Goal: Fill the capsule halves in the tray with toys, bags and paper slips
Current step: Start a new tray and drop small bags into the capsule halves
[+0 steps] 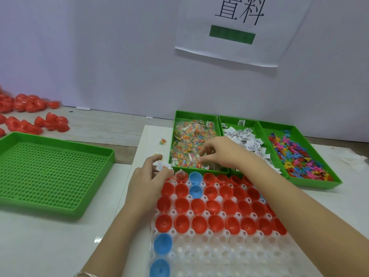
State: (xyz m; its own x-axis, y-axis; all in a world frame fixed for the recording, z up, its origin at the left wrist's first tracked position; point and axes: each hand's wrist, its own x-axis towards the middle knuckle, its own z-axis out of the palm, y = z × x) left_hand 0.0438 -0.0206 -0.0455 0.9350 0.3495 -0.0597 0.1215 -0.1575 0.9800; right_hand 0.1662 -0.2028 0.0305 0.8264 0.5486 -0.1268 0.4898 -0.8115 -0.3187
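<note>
Now we work at the far edge of the white tray (pixel 219 254), where red capsule halves (pixel 199 206) fill the far rows and a few blue halves (pixel 162 243) sit among them. Our left hand (pixel 149 176) hovers over the tray's far left corner, thumb and fingers curled to pinch a small bag (pixel 165 167) with a paper slip (pixel 159 164) against it. Just beside it, one red half (pixel 180 175) already holds a slip. Our right hand (pixel 217 152) reaches into the green bin of bags (pixel 177 124), fingertips curled down and pinching a clear bag (pixel 201 159) in the heap. Beside that bin stand the bin of slips (pixel 245 138) and the bin of toys (pixel 299 154). A green perforated tray (pixel 50 172) lies to our left.
</note>
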